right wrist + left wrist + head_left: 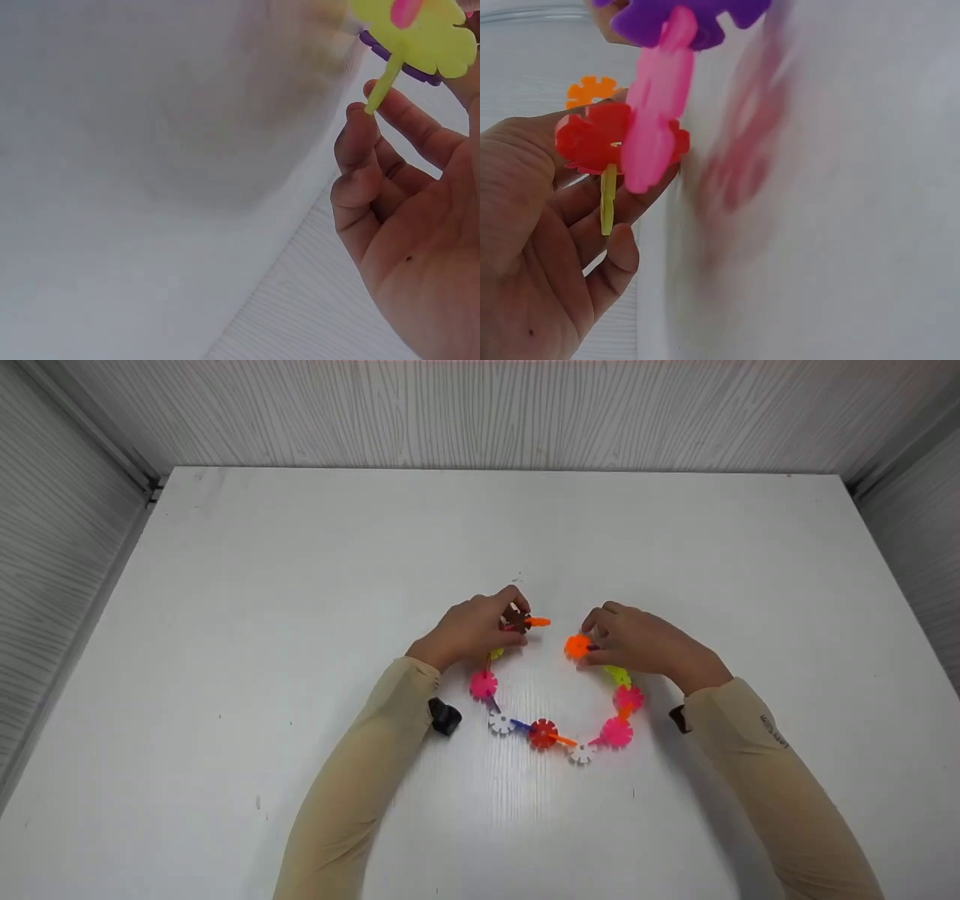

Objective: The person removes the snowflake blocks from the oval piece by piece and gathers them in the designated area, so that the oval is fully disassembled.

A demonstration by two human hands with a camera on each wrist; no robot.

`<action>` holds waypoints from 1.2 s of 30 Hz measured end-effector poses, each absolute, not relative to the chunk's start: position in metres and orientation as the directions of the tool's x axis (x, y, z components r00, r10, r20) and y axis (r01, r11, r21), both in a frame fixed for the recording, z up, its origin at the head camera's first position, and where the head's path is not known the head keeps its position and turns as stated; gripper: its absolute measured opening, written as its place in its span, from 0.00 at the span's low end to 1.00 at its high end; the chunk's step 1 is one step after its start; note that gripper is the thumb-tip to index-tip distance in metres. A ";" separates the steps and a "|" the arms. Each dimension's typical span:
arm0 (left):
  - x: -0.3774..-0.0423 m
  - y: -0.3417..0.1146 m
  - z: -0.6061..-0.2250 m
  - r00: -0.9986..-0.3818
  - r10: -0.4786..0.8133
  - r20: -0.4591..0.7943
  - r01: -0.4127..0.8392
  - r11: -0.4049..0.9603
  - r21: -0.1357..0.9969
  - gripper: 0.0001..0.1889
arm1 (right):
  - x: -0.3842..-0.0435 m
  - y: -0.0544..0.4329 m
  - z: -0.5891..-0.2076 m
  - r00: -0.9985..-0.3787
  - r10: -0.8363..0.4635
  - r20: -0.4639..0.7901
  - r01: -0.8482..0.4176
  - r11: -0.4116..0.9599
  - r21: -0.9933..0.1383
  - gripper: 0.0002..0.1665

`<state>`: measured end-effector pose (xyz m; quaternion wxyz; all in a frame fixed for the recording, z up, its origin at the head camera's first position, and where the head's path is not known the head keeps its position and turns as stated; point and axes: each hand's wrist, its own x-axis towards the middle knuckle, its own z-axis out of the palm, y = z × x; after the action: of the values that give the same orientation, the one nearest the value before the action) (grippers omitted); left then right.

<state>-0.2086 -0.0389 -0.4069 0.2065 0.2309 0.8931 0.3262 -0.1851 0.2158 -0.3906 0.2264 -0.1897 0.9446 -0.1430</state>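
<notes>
Notched plastic discs are slotted together into a curved chain, a horseshoe with its two ends at the far side. My left hand [476, 624] pinches the chain's left end between thumb and fingers, by a dark-looking disc [517, 619]. An orange disc [538, 622], seen edge-on, sticks out from there towards the right. A red disc [592, 142] lies against the left fingers in the left wrist view. At the other end, my right hand [637, 641] pinches the chain beside a flat-facing orange disc [577, 647]. A yellow disc [424, 45] and a purple disc [375, 46] show above its curled fingers.
The chain's near curve holds a white disc [501, 724], a red disc [543, 733], and a pink disc [616, 732]. Black wrist bands [445, 717] show below both sleeves. Woodgrain panels [480, 416] border the white table [300, 547] at the back and sides.
</notes>
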 end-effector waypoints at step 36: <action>-0.205 -0.033 -0.408 -0.849 0.518 -0.106 0.291 0.626 0.723 0.19 | -0.183 0.176 -0.388 -0.879 -0.466 -0.103 -0.309 0.721 -0.620 0.14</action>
<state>-0.2045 -0.0326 -0.4082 0.1539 0.2276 0.8884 0.3677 -0.1831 0.1763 -0.3876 0.1267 -0.2109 0.9189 -0.3084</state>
